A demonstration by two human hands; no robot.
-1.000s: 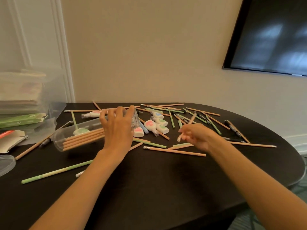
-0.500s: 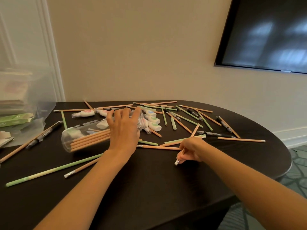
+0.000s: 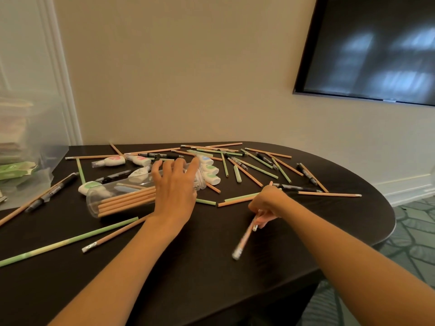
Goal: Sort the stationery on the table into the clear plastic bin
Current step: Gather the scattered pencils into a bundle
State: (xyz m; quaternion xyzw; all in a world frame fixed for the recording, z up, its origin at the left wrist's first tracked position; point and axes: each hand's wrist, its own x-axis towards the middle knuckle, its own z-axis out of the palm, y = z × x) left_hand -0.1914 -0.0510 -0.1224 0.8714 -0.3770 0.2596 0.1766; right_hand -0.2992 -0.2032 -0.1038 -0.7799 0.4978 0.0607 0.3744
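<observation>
Shows one clear jar [image 3: 93, 203] on its side, about five tan pencils [image 3: 127, 202] inside, roughly seven correction tapes [image 3: 213, 178] around it; spreads the left hand [image 3: 175, 189] flat over the jar; pinches one blurred pencil [image 3: 243, 238] in the right hand [image 3: 266, 203], fingers curled, pale end toward the front edge; dark table [image 3: 188, 278], clear plastic bin [image 3: 44, 137] at its left edge, black screen [image 3: 376, 43] on the wall.

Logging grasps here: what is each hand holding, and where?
Right hand pinches a tan wooden pencil near its far end, eraser end free. Left hand rests flat on the clear plastic tube.
</observation>
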